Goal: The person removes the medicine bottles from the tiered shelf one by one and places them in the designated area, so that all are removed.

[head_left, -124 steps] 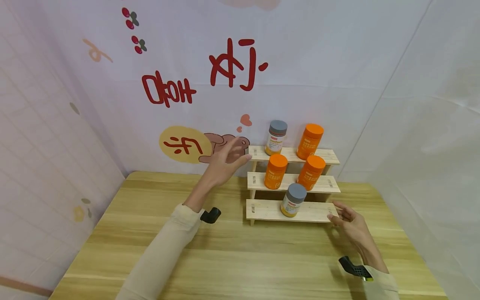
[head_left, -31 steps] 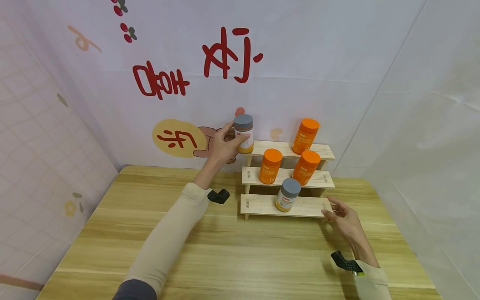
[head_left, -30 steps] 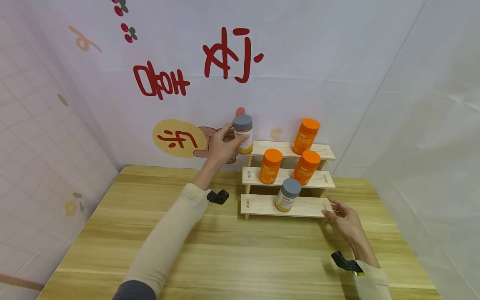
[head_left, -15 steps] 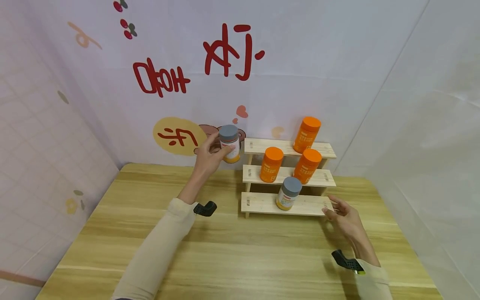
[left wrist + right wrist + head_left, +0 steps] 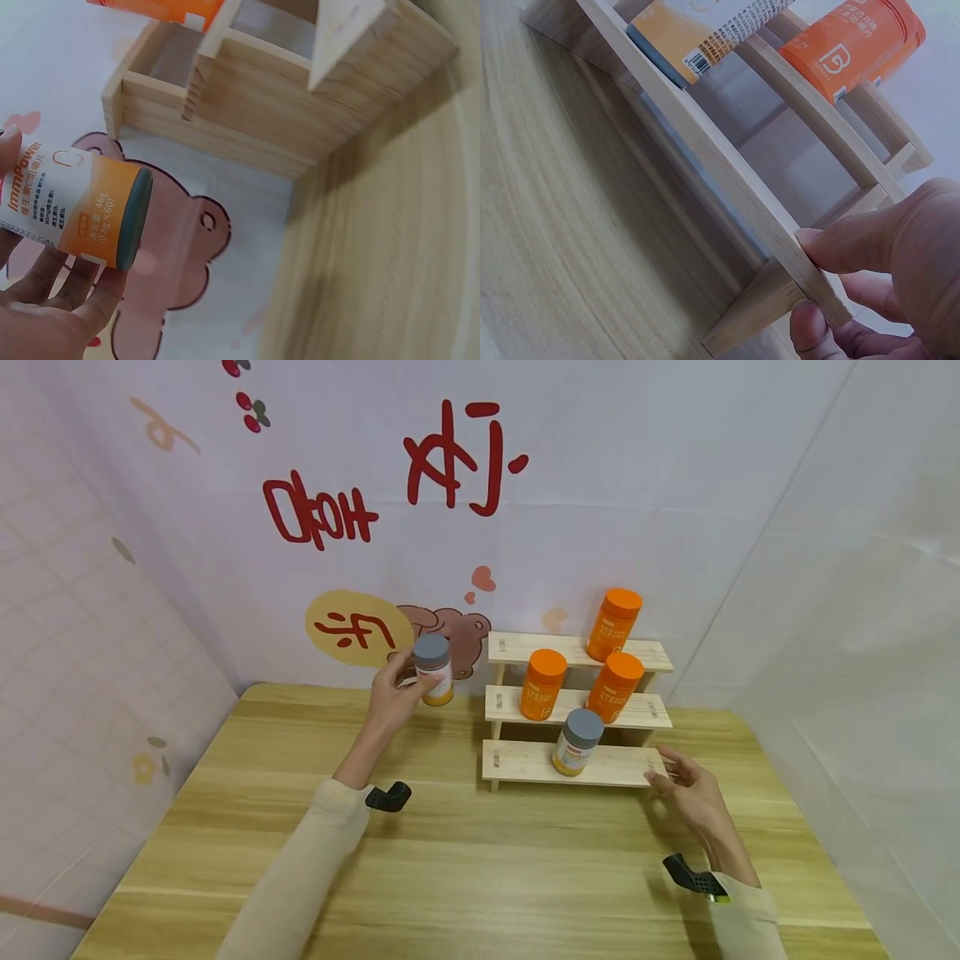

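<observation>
My left hand point(image 5: 392, 697) grips a supplement bottle point(image 5: 437, 672) with a grey lid, white label and yellow base, raised above the table left of the rack. The left wrist view shows thumb and fingers wrapped round that bottle point(image 5: 82, 202). At the right end of a three-step wooden rack point(image 5: 525, 764), my right hand point(image 5: 693, 793) pinches the lowest shelf, thumb on top and fingers beneath. A second grey-lidded bottle point(image 5: 577, 745) stands on this shelf. Orange bottles occupy the steps above: two on the middle point(image 5: 543, 685) and one at the top right point(image 5: 615, 627).
The rack stands on a wood-grain table point(image 5: 450, 860), near a white cloth backdrop point(image 5: 637, 485) printed with red characters and a bear. Another pale cloth wall point(image 5: 862, 652) rises at the right.
Earlier my empty left hand was beside the top shelf. It has since taken the grey-lidded bottle off that shelf and moved it left and down. My right hand stays at the rack.
</observation>
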